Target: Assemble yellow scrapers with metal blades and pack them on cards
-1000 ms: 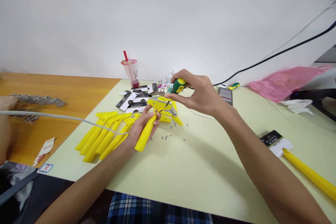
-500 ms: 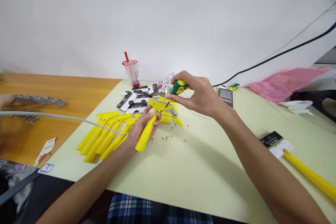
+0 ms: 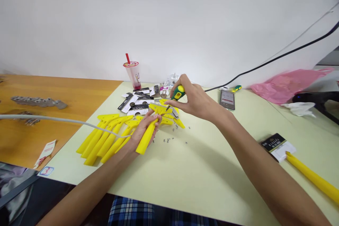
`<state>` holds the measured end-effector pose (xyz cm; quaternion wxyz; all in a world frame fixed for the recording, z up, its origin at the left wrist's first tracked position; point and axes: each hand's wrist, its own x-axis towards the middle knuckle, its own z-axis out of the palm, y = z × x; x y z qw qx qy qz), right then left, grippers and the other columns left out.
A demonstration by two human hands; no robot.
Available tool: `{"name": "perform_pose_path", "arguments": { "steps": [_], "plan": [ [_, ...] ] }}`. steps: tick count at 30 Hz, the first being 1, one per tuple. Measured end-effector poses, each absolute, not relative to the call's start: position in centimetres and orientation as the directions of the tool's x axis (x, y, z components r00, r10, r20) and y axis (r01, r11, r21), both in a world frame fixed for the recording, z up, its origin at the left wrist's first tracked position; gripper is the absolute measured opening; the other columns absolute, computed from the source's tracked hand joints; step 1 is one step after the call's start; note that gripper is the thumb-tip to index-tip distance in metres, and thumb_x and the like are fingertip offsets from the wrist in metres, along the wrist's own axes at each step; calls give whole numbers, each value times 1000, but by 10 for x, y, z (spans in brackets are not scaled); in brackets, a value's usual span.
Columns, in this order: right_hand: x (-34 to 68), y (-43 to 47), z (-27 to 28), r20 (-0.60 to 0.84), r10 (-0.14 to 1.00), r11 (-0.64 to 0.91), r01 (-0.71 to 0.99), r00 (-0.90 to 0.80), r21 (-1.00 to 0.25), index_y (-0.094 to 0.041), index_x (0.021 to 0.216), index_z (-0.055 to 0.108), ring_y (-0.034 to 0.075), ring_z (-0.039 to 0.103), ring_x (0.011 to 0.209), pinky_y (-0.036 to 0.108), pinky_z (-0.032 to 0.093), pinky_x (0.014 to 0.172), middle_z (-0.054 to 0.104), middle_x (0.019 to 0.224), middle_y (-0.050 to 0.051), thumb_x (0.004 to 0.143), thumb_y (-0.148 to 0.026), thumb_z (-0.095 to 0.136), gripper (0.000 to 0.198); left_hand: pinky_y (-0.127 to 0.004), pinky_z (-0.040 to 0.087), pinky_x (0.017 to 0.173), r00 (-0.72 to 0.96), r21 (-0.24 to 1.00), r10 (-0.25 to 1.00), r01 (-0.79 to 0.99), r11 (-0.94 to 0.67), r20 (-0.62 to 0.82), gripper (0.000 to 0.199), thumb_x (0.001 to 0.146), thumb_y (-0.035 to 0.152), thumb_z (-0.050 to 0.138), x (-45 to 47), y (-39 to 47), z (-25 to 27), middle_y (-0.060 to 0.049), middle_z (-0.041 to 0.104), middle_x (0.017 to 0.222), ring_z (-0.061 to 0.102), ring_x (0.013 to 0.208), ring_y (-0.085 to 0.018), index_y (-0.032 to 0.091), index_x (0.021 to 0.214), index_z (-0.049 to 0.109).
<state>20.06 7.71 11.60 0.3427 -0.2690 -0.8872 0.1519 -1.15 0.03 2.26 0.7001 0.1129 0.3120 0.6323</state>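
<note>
My left hand [image 3: 144,127] is closed round the handle of a yellow plastic scraper [image 3: 146,137], its wide head tilted up and away from me. My right hand [image 3: 192,97] grips a green and yellow screwdriver [image 3: 178,93], with the shaft slanting down to the scraper's head. Whether the tip sits in a screw is too small to tell. To the left lies a row of yellow scraper handles [image 3: 102,141]. Behind the held scraper are more yellow pieces [image 3: 180,123], partly hidden by my hands. Small loose screws [image 3: 167,140] are scattered on the table just right of my left hand.
Black and white cards [image 3: 129,102] lie below a drink cup [image 3: 132,74] with a red straw. A phone [image 3: 227,99] is at the back right, near a pink bag [image 3: 286,83]. A grey cable [image 3: 79,122] crosses from the left. Another yellow scraper [image 3: 312,174] lies at right.
The screwdriver and my right hand have shifted slightly, and the screwdriver handle is turned more upright. The other person's hand at the far left has gone out of view.
</note>
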Motion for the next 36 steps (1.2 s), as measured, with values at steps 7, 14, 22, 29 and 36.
{"name": "perform_pose_path", "arguments": {
  "steps": [7, 14, 22, 29, 36],
  "plan": [
    [202, 77, 118, 447, 635, 757, 394, -630, -521, -29, 127, 49, 26, 70, 84, 40, 57, 75, 76, 102, 6, 101, -54, 78, 47, -17, 67, 86, -68, 643, 932, -741, 191, -355, 56, 88, -2, 78, -10, 2, 15, -11, 78, 124, 82, 93, -14, 20, 137, 64],
    [205, 76, 123, 463, 612, 771, 352, -642, -531, -28, 133, 53, 26, 73, 90, 41, 60, 81, 77, 105, 6, 102, -50, 76, 44, -17, 66, 85, 4, 658, 940, -713, 242, -341, 58, 87, 2, 81, -11, 0, 14, -11, 78, 126, 81, 91, -12, 22, 138, 62],
    [217, 70, 138, 488, 528, 809, 236, -695, -539, -28, 127, 57, 25, 74, 107, 45, 65, 93, 76, 126, 9, 100, -28, 66, 28, -11, 47, 51, 79, 598, 954, -763, 245, -290, 49, 83, -1, 78, -8, -1, 18, -8, 71, 120, 69, 71, -6, 22, 120, 56],
    [216, 69, 140, 519, 521, 833, 273, -678, -481, -26, 114, 62, 24, 73, 94, 41, 62, 87, 78, 114, 8, 104, -36, 70, 16, -10, 43, 46, 50, 578, 953, -785, 222, -299, 44, 85, -1, 74, -7, -2, 28, -7, 69, 120, 65, 68, -4, 23, 116, 55],
    [216, 66, 140, 529, 467, 868, 251, -709, -429, -26, 122, 62, 25, 72, 103, 42, 59, 90, 75, 123, 10, 106, -30, 65, 17, -11, 43, 45, 35, 577, 951, -788, 215, -306, 44, 84, -1, 76, -8, -3, 26, -2, 66, 103, 66, 69, -6, 23, 115, 55]
  ]
}}
